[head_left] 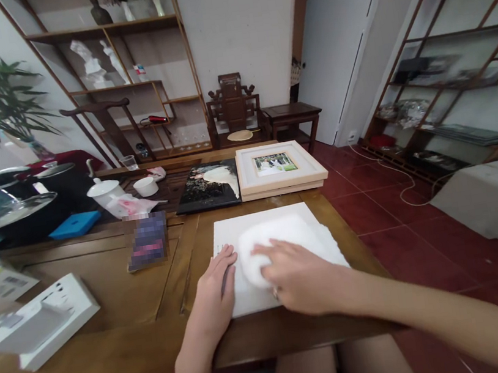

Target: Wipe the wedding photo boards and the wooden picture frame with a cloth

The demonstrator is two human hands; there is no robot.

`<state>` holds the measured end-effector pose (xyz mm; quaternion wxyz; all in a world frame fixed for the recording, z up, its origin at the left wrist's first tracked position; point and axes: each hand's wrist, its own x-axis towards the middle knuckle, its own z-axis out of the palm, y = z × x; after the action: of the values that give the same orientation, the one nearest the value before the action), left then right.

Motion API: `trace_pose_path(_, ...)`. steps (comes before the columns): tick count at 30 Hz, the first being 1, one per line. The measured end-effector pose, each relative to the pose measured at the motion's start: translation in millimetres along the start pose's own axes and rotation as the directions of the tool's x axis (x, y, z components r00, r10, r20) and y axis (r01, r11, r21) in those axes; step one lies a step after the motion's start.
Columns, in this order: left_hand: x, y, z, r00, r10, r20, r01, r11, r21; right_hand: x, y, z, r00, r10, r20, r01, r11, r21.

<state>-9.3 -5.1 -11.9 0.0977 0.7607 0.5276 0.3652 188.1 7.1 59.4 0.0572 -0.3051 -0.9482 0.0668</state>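
A flat white board (pixel 241 224) lies at the near edge of the wooden table. On top of it is a soft white cloth (pixel 301 230), bunched and blurred, spread over its right part. My right hand (pixel 295 269) grips the cloth from above, its fingers bent into it and pressing it on the board. At the board's left edge my left hand (pixel 216 283) rests with its fingers stretched out flat, touching the surface and holding nothing.
Behind the board are a dark picture panel (pixel 209 186) and stacked light wood frames (pixel 311 165) with a photo. A power strip (pixel 59 321), a blue box (pixel 75 224), pots (pixel 25 215) and white bowls (pixel 146 187) stand on the left. The table (pixel 127 345) ends close at the right.
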Motion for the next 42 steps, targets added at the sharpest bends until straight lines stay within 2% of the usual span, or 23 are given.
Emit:
trace_pose_path(2, 0, 5, -2.4, 0.999, -0.04, 0.016, 0.04, 0.999, -0.028, 23, 16, 2, 0.996, 0.077, -0.035, -0.079, 0.996, -0.04)
trace_pose_path(5, -1, 13, -8.0, 0.995, -0.095, 0.034, 0.097, 0.992, -0.078, 45, 20, 7, 0.994, 0.087, -0.063, -0.093, 0.991, -0.098)
trace_pose_path(7, -2, 16, -11.6, 0.994, -0.104, 0.011, 0.105, 0.987, -0.118, 46, 10, 11, 0.999, 0.008, -0.045, -0.013, 0.992, -0.129)
trace_pose_path(9, -3, 17, -14.1, 0.995, -0.095, -0.032, 0.089, 0.984, -0.155, 35, -5, 13, 0.99, -0.137, -0.019, 0.133, 0.982, -0.135)
trace_pose_path(12, -5, 14, -14.7, 0.997, -0.06, -0.058, 0.049, 0.983, -0.178, 11, -24, 9, 0.935, -0.355, 0.005, 0.354, 0.931, -0.094)
trace_pose_path(14, -6, 11, -13.0, 0.997, -0.066, -0.029, 0.06, 0.985, -0.162, -3, -28, 2, 0.912, -0.408, 0.03, 0.409, 0.911, -0.058)
trace_pose_path(16, -5, 8, -9.8, 0.995, -0.098, 0.022, 0.1, 0.987, -0.125, -10, -26, -7, 0.927, -0.366, 0.084, 0.37, 0.929, -0.032)
trace_pose_path(20, -3, 4, -2.4, 0.993, -0.102, 0.065, 0.104, 0.994, -0.032, -1, -3, -19, 0.979, -0.14, 0.148, 0.151, 0.986, -0.069)
trace_pose_path(23, -2, 3, 0.3, 0.997, -0.069, 0.04, 0.069, 0.998, -0.003, 22, 19, -18, 0.996, 0.03, 0.088, -0.022, 0.995, -0.096)
trace_pose_path(25, -1, 3, 0.5, 0.998, -0.053, 0.03, 0.053, 0.999, 0.003, 41, 30, -15, 0.995, 0.098, 0.026, -0.095, 0.991, -0.093)
trace_pose_path(27, 0, 3, 0.1, 0.999, -0.045, 0.025, 0.045, 0.999, 0.006, 60, 36, -12, 0.995, 0.102, 0.005, -0.101, 0.991, -0.086)
trace_pose_path(30, 1, 4, -0.6, 0.999, -0.037, 0.022, 0.037, 0.999, 0.012, 83, 35, -8, 0.999, 0.032, 0.024, -0.03, 0.998, -0.064)
trace_pose_path(33, 1, 4, -0.8, 0.999, -0.042, 0.021, 0.041, 0.999, 0.019, 95, 33, -5, 0.999, -0.006, 0.033, 0.007, 0.999, -0.042)
trace_pose_path(37, 0, 4, -0.7, 0.999, -0.039, 0.02, 0.039, 0.999, 0.012, 88, 45, -4, 0.997, 0.072, 0.01, -0.071, 0.997, -0.037)
trace_pose_path(42, -1, 4, -1.0, 0.999, -0.044, 0.017, 0.044, 0.999, 0.002, 48, 75, -3, 0.971, 0.233, -0.053, -0.236, 0.971, -0.041)
